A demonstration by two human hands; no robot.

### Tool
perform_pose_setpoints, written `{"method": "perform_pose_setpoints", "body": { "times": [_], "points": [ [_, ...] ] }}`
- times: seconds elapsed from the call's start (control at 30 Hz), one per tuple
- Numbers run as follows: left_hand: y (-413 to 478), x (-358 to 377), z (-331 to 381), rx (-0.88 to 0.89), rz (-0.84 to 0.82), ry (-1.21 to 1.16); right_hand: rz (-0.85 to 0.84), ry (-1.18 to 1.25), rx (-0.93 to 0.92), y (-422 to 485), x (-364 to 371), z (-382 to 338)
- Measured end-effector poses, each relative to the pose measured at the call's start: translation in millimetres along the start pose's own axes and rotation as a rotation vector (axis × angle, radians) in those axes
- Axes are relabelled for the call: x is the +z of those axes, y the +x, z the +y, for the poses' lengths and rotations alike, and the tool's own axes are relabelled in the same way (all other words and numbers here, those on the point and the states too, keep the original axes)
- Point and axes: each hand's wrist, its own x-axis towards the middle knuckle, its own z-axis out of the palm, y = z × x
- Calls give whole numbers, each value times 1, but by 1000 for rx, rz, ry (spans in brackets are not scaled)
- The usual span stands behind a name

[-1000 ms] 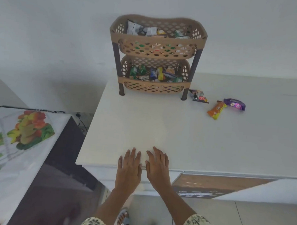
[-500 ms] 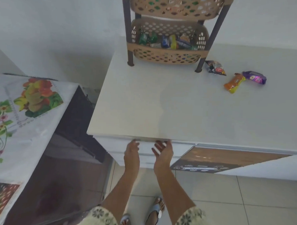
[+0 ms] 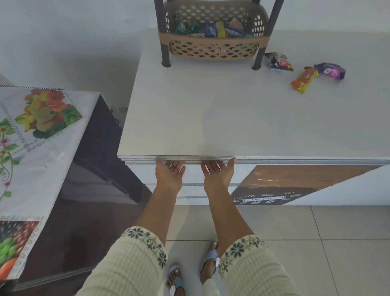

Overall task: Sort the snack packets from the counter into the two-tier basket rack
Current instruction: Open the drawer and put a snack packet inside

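Observation:
The tan basket rack (image 3: 213, 49) with dark legs stands at the back of the white counter (image 3: 235, 118); only its lower tier shows, holding several packets. Three packets lie to its right: a dark one (image 3: 279, 61), an orange one (image 3: 304, 79) and a purple one (image 3: 330, 70). My left hand (image 3: 169, 172) and my right hand (image 3: 217, 173) are palm-up below the counter's front edge, fingertips under the lip, holding nothing.
A dark cabinet (image 3: 92, 165) with a fruit-print cloth (image 3: 22, 140) stands to the left, lower than the counter. Tiled floor (image 3: 319, 242) lies below, with my sandalled feet on it. A white wall is behind the rack.
My hands slid off the countertop and turned palm-up under its front edge. The view tilted down, so the rack's top tier has left the frame.

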Motion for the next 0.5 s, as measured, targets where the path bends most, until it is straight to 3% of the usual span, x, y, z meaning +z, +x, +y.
{"method": "perform_pose_setpoints", "body": {
  "times": [0.5],
  "points": [
    [-17,-39,-3,-7,28,242,101,-216,-121,-21,-33,17]
  ]
}}
